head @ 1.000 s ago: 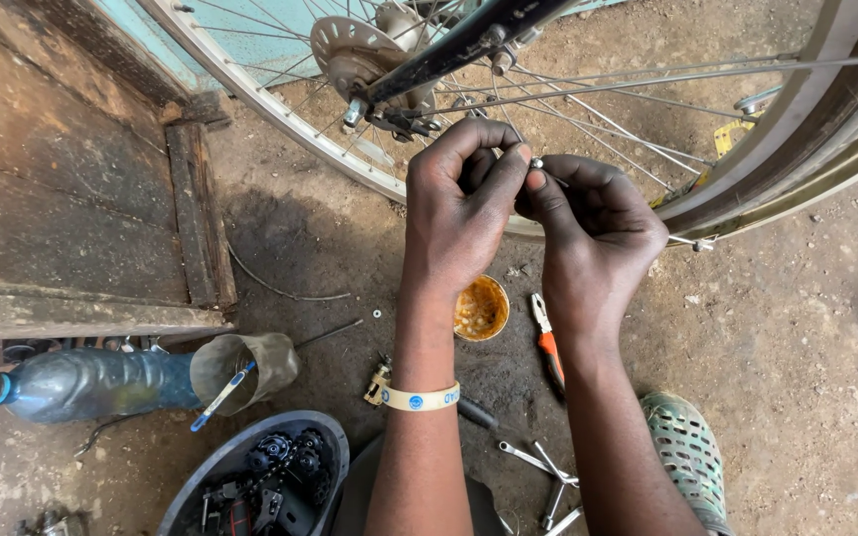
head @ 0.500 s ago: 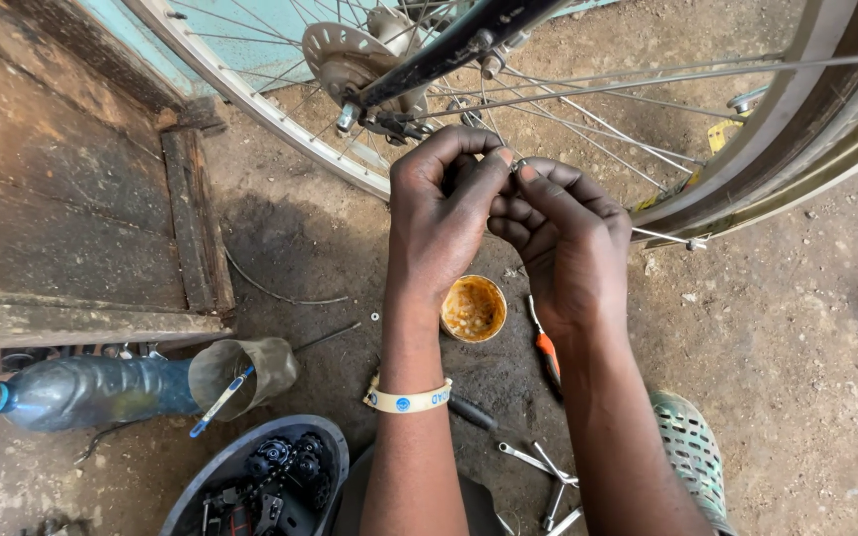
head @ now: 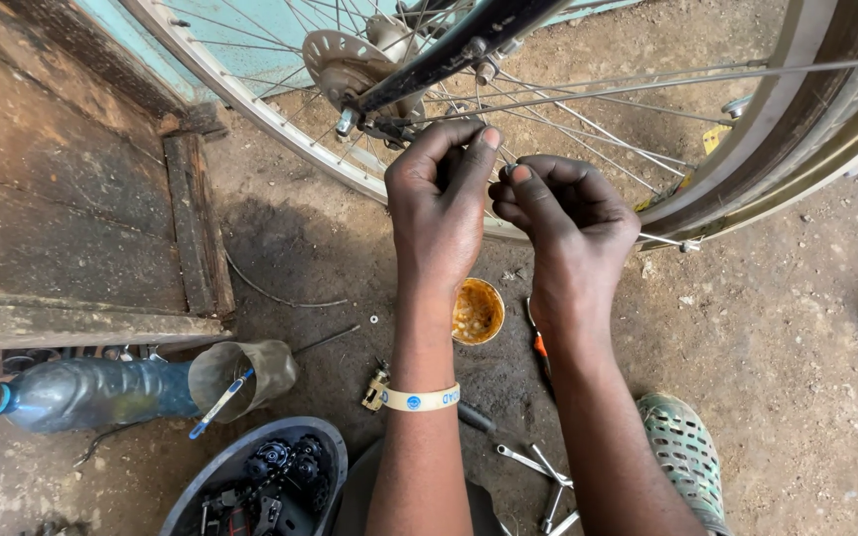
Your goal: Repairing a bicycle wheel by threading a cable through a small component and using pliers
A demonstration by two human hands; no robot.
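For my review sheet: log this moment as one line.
left hand: pinching small part | right hand: fingertips meeting left | behind: bicycle wheel | below: grease tin

There is one view, from a camera on the person's head, looking steeply down and slightly forward at close range. Both forearms rise from the bottom edge to mid-frame. The bicycle wheel (head: 588, 119) spans the top of the frame, the dirt floor (head: 796, 347) fills the right, and a bowl (head: 250, 481) sits at lower left.
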